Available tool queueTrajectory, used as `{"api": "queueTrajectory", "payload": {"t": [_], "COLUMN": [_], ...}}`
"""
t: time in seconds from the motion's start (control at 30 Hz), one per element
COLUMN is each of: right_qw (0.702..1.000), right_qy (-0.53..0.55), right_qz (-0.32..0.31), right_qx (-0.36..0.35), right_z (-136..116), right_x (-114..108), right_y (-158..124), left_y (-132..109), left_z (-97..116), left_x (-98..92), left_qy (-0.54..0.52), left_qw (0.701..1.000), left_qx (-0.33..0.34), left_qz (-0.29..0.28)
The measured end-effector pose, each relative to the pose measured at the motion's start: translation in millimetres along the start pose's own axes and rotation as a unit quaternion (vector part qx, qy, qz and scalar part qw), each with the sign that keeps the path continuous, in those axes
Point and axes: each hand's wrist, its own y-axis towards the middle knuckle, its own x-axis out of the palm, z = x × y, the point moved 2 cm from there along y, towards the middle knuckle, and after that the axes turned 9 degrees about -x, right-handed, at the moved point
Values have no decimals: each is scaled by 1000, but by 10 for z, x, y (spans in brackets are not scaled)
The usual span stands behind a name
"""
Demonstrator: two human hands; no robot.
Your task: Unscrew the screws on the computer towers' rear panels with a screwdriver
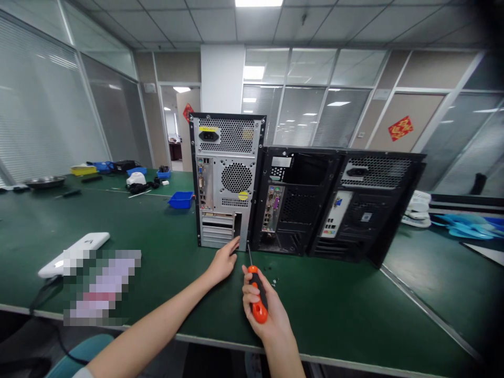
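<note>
My right hand point(262, 302) is wrapped round the orange and black handle of a screwdriver point(259, 296). The screwdriver's thin shaft points away from me, its tip at the lower right edge of a silver computer case point(224, 181), which stands upright with its back towards me. My left hand point(224, 261) rests with its fingertips against the bottom of this case, beside the expansion slot covers; its fingers are stretched out. Several small screws point(274, 282) lie on the green table to the right of the screwdriver.
Two black computer cases point(293, 202) point(364, 210) stand right of the silver one. Blue bin point(181, 199) sits behind left. A white device point(74, 254) and a blurred flat object point(108, 286) lie at left on the green table point(157, 231). Blue gloves point(468, 226) lie far right.
</note>
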Motion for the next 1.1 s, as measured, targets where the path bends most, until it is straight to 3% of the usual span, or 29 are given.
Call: {"api": "queueTrajectory", "payload": {"t": [0.27,0.57,0.73,0.9,1.0,1.1], "right_qw": [992,975,960,925,916,928], "right_qy": [37,82,195,321,340,319], "right_qz": [-118,-203,-190,-192,-203,-186], "right_qx": [18,33,62,70,65,58], "right_z": [6,21,13,62,83,89], "right_x": [-163,-245,-195,-131,-138,-160], "right_y": [141,231,186,145,163,202], "left_y": [6,4,11,14,23,33], "left_z": [0,-9,-13,-26,-37,-40], "left_x": [-3,-15,-6,-7,-10,-9], "left_qy": [-4,-7,-3,-1,-1,-1], "left_qw": [1000,1000,1000,1000,1000,1000], "left_qx": [3,9,9,12,15,16], "left_qz": [-3,-5,0,6,5,2]}}
